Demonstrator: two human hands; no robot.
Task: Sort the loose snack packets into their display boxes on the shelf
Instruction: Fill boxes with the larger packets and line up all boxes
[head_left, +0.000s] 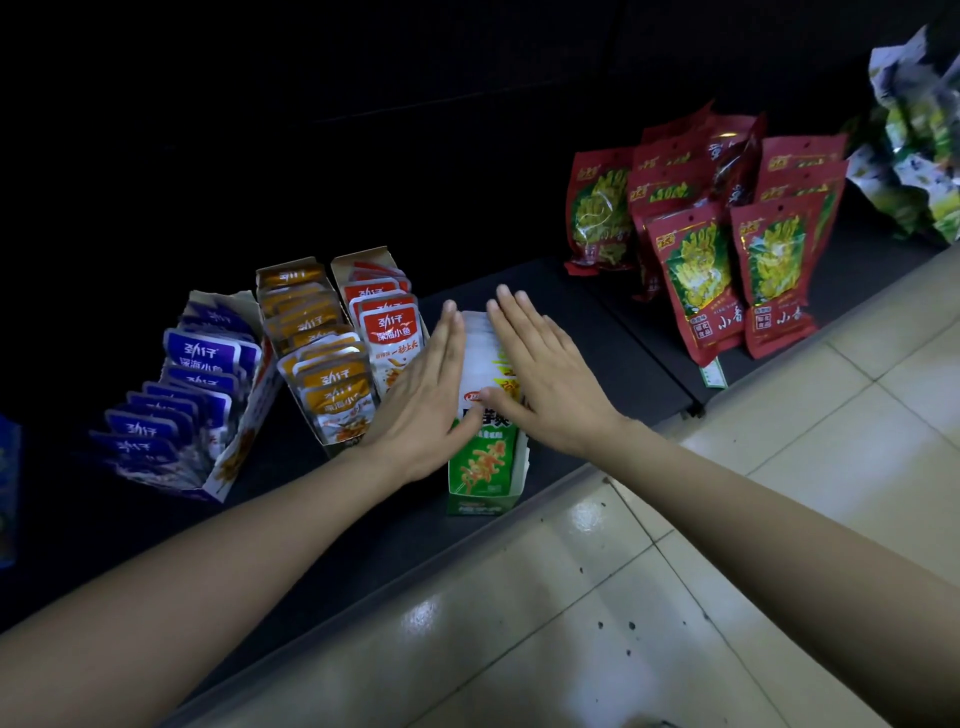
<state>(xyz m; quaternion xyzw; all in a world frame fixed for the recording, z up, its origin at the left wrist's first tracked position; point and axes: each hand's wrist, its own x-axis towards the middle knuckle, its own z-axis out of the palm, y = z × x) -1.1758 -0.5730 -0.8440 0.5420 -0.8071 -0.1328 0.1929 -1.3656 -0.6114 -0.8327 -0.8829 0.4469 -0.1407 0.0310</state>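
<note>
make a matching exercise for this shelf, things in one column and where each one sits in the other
Things
1. purple packet box
2. orange packet box
3. green box
4. red bags

Places
a. standing at the right, in no box
b. at the shelf's front edge, its packets between the flat left hand and right hand
c. tilted, left of the orange one
d. directly left of the red-and-white box

Pairs: 1-c, 2-d, 3-b, 4-a
</note>
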